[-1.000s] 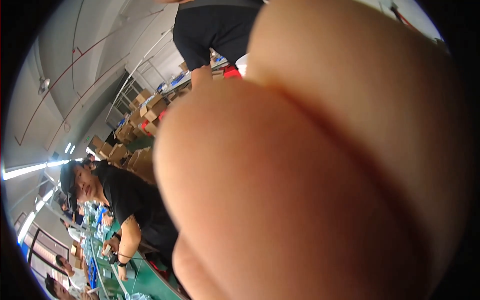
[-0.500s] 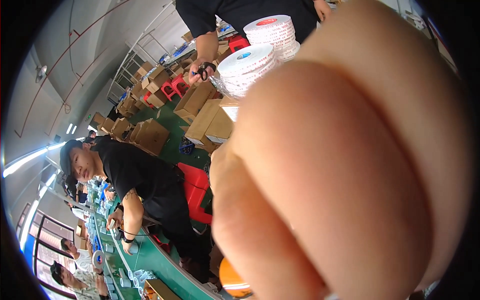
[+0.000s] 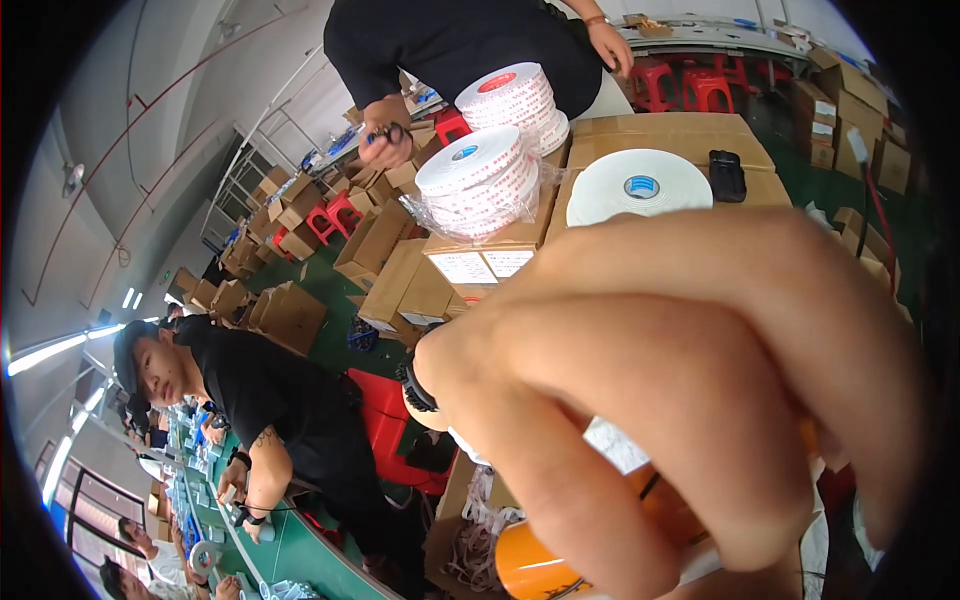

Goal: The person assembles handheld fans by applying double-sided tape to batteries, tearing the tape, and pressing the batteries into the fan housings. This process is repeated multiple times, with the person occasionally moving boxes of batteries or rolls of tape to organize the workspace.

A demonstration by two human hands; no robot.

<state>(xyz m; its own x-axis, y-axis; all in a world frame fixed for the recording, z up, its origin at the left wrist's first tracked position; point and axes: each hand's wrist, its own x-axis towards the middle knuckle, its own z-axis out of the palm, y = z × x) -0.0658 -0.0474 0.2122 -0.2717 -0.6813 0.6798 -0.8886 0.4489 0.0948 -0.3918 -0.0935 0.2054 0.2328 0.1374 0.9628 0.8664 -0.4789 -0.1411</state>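
Bare foreground hand (image 3: pixel 650 370), fingers (image 3: pixel 720 400) bent, any hold undeterminable, now sits lower, newly exposing flat round white tape roll (image 3: pixel 600 190) atop brown cardboard box (image 3: pixel 670 128).

The light was bright, the view bent.
Ceiling tubes (image 3: pixel 55 350) glared white at the left; the near hand (image 3: pixel 640 360) looked soft and shaded underneath, the far table (image 3: pixel 690 38) curved, and black filled the corners.

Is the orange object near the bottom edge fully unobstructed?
No, curled fingers in the foreground cover part of the orange object.
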